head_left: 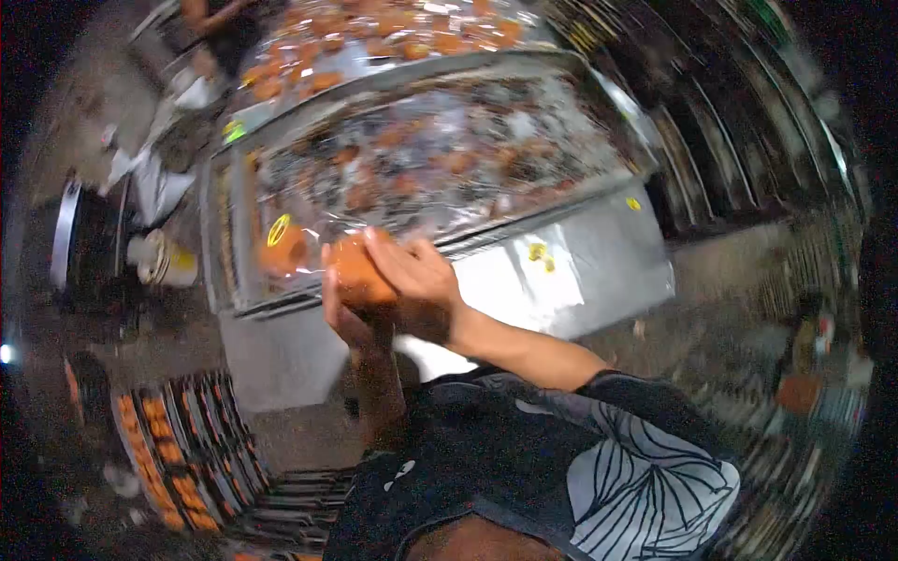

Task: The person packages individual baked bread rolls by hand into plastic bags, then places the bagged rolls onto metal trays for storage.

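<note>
Both of my hands are raised near the front left of the metal table, pressed around an orange-brown bread bun (361,269). My left hand (339,309) cups its left and lower side, with the fingers partly in shadow. Across its right side lies my right hand (421,280), fingers together. Just left of the bun is another orange-brown bun (283,254) in clear plastic with a yellow label. Behind my hands, a wide metal tray (217,280) holds clear plastic and several brownish pieces, blurred by motion.
More plastic-wrapped orange-brown pieces (374,42) lie beyond the tray. Small yellow labels (541,257) are on the bright metal tabletop (617,248). Racks of trays with orange pieces (168,449) stand lower left, dark racks (720,131) upper right. A white bucket (173,262) is at left.
</note>
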The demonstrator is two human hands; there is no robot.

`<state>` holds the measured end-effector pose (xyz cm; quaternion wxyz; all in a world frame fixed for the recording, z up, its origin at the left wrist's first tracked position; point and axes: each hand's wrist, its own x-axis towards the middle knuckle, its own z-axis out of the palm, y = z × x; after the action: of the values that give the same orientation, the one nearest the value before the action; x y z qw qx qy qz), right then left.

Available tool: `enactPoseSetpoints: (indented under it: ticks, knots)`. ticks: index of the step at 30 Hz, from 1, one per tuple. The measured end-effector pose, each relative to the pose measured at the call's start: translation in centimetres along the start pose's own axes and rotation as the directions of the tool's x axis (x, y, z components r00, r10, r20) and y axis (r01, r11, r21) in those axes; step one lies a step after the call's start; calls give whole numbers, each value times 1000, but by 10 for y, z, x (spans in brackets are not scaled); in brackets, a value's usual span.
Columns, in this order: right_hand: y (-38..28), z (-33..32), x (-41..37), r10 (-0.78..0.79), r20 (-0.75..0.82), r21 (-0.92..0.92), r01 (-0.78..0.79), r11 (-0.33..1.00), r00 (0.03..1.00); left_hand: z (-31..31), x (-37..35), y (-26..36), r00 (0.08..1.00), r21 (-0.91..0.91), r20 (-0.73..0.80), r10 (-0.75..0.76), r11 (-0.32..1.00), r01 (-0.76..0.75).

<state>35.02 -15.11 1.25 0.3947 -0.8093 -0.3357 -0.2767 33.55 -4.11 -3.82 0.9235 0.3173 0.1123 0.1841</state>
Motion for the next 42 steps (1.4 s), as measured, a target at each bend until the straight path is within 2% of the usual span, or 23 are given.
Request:
enactPoseSetpoints:
  ticks: [3,5,7,8,11,12,14,17,18,19,20,21,22,25,27,29,31,32,33,38,39,41,42]
  knots:
    - [19,-29,-7,121,-66,105,-114,988,990,59,-23,-16,956,-179,-16,-294,941,287]
    - [36,-45,-29,58,-111,205,-34,978,992,75,-32,-18,931,111,-129,-340,928,355]
    - [47,-64,-51,300,-28,345,-272,898,954,67,-40,-53,919,95,102,-382,923,373]
    - [53,-69,-54,341,-25,301,-319,899,940,68,-52,-81,980,208,160,-121,974,86]
    - [66,-91,-60,348,-246,283,-276,919,905,83,-74,-109,966,171,211,149,967,-187]
    - [71,-101,-62,402,-190,141,-381,914,896,89,-72,-104,968,239,55,-246,944,226]
    - [99,-123,-61,561,83,192,-566,802,824,66,-73,-131,863,349,-17,-504,806,478]
    - [157,-148,-3,550,-12,397,-501,769,835,71,-87,-180,785,824,470,-403,520,-226]
    - [162,-154,34,481,-140,347,-412,843,865,70,-95,-205,650,641,466,-600,736,219]
    - [164,-152,69,403,-257,280,-331,901,878,79,-115,-236,672,924,344,-655,365,-117]
    - [173,-139,96,247,-302,289,-159,944,921,115,-128,-236,629,991,103,-770,24,-133]
    - [184,-130,113,78,-350,285,27,958,933,90,-132,-274,576,909,389,-719,196,-368]
    - [182,-127,99,37,-203,174,-2,985,979,39,-143,-347,694,761,592,-410,568,-314]
    - [177,-161,-17,108,149,293,-148,945,983,-40,-130,-436,424,311,683,-594,-288,-906]
    - [175,-190,-126,650,446,222,-779,586,616,-15,-106,-399,458,520,674,-580,-68,-851]
    - [168,-224,-204,755,562,5,-914,405,338,8,-103,-338,497,793,602,-624,396,-463]
    - [182,-213,-268,659,572,169,-856,488,489,25,-89,-317,487,920,361,-796,218,-326]
    - [181,-212,-260,662,591,74,-849,524,460,30,-99,-312,480,860,430,-765,509,41]
    - [178,-211,-248,666,613,-27,-831,555,424,56,-106,-297,420,861,335,-844,455,228]
    - [153,-217,-234,661,551,90,-823,560,510,70,-109,-256,443,827,220,-869,407,389]
    - [138,-216,-229,741,417,-153,-764,627,525,53,-109,-259,515,777,517,-684,628,54]
    - [127,-194,-233,764,263,-230,-731,642,589,69,-110,-230,525,866,499,-689,404,-294]
    - [128,-177,-235,777,261,-188,-759,623,573,80,-107,-208,552,939,345,-759,273,-212]
